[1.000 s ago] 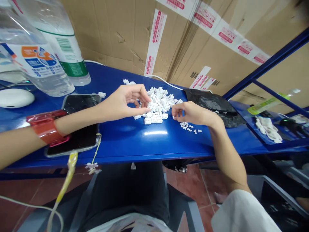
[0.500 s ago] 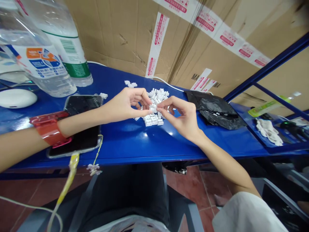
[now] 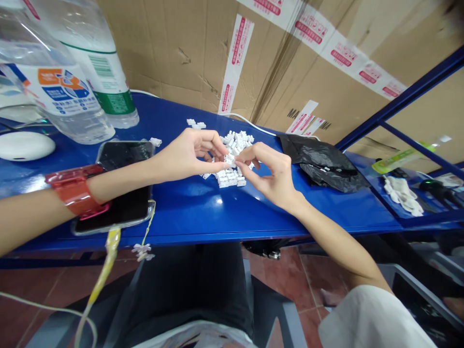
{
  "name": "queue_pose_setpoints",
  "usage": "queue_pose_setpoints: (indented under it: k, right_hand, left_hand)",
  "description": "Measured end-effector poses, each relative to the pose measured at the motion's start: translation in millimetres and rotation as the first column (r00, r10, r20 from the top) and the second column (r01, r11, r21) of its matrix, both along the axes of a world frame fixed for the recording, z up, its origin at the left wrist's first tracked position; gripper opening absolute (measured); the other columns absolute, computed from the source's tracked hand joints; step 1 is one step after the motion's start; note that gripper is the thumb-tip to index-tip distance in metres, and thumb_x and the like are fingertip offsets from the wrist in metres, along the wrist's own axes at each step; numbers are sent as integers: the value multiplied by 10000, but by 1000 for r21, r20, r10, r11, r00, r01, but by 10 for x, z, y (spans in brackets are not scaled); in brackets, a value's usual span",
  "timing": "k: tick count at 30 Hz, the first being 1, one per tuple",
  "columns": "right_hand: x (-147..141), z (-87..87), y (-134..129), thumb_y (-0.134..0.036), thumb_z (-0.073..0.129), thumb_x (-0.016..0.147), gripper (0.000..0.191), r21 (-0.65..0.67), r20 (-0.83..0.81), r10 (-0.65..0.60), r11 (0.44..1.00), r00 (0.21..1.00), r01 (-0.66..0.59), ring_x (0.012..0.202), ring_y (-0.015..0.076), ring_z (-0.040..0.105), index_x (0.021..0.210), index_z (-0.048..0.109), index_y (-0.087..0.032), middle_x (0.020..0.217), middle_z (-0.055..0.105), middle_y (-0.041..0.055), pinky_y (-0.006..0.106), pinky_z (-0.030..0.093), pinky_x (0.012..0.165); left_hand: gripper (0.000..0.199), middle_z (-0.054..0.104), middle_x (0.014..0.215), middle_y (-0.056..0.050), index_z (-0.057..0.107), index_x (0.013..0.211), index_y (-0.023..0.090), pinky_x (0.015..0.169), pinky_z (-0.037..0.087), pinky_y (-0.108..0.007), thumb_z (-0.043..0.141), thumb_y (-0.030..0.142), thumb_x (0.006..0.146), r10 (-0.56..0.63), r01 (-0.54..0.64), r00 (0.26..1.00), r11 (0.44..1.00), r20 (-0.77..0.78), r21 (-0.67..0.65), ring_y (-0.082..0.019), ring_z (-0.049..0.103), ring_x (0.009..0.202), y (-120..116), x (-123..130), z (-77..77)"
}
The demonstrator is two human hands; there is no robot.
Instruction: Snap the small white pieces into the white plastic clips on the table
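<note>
Between my two hands is a small white plastic piece (image 3: 230, 160), held just above the blue table (image 3: 195, 212). My left hand (image 3: 197, 152) pinches it between thumb and fingers from the left. From the right, the thumb and forefinger of my right hand (image 3: 270, 169) close on its other side. Behind the hands lies a loose pile of similar white pieces (image 3: 239, 139). Just below the fingertips, several white pieces sit side by side in neat rows (image 3: 231, 180). What exactly the pieces are, I cannot make out.
Under my left forearm lies a phone (image 3: 126, 203) with a cable plugged in. Two water bottles (image 3: 68, 92) and a white rounded device (image 3: 27, 146) stand at the left. A black plastic bag (image 3: 326, 169) lies at the right. Cardboard boxes (image 3: 174, 48) rise behind the table.
My right hand has shifted very slightly left, still at the white piece. My left hand keeps its pinch. The view has moved slightly.
</note>
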State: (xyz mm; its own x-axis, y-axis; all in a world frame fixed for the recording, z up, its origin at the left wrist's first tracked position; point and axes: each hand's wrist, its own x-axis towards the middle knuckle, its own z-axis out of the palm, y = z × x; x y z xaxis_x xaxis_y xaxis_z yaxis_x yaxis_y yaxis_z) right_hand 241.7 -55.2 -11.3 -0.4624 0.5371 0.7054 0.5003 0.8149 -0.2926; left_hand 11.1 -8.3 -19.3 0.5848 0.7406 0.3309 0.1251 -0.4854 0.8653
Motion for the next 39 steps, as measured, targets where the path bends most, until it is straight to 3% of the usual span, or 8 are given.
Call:
queue_pose_setpoints:
  k: [12, 21, 27, 32, 36, 39]
  right_hand:
    - [-24, -1, -38, -238, 648, 1014, 142, 1, -51, -33, 999, 998, 33, 704, 176, 631, 877, 684, -233, 830, 740, 43, 352, 526, 630]
    - [-27, -9, -46, -212, 616, 1020, 172, 3, 20, -46, 999, 999, 46, 721, 176, 617, 851, 639, -237, 806, 700, 34, 364, 559, 701]
    - [-38, -36, -33, -123, 616, 1001, 163, 70, 27, -22, 997, 999, 20, 736, 165, 627, 872, 626, -222, 799, 683, 21, 340, 556, 705]
    - [-43, -106, 16, -151, 631, 1022, 150, 113, 33, 7, 994, 999, -11, 739, 158, 620, 887, 613, -214, 791, 672, 8, 323, 540, 685]
    - [-50, -106, 4, -216, 626, 1050, 179, 75, 22, 10, 997, 1000, -12, 733, 159, 608, 871, 618, -211, 789, 679, 17, 332, 523, 686]
    - [-60, -77, -20, -311, 652, 1050, 225, -74, -46, 14, 997, 999, -17, 710, 145, 585, 852, 636, -205, 788, 680, 15, 321, 498, 670]
  left_hand:
    - [269, 755, 893, -55, 658, 889, 235, 723, 551, -338, 834, 408, 782, -5, 5, 1000, 1000, 30, -17, -206, 714, 812, -13, 13, 7]
    - [241, 754, 907, -47, 665, 874, 228, 720, 548, -333, 845, 352, 772, -8, 8, 1000, 1000, 26, -18, -176, 678, 765, -42, 2, 47]
    - [208, 727, 856, -33, 668, 887, 171, 679, 529, -305, 821, 297, 823, -48, 45, 996, 998, 73, 36, -126, 617, 707, -47, 12, 20]
    - [148, 698, 820, -5, 670, 854, 169, 697, 554, -288, 787, 243, 800, 15, -22, 998, 995, 66, 101, -112, 630, 691, -89, 26, 33]
    - [121, 690, 812, -1, 667, 852, 186, 677, 555, -285, 772, 238, 819, 28, -39, 998, 980, 58, 194, -123, 632, 693, -109, 13, 32]
    - [128, 701, 806, 8, 661, 860, 220, 684, 552, -292, 775, 265, 823, 51, -61, 998, 964, 45, 261, -143, 651, 712, -98, -2, 22]
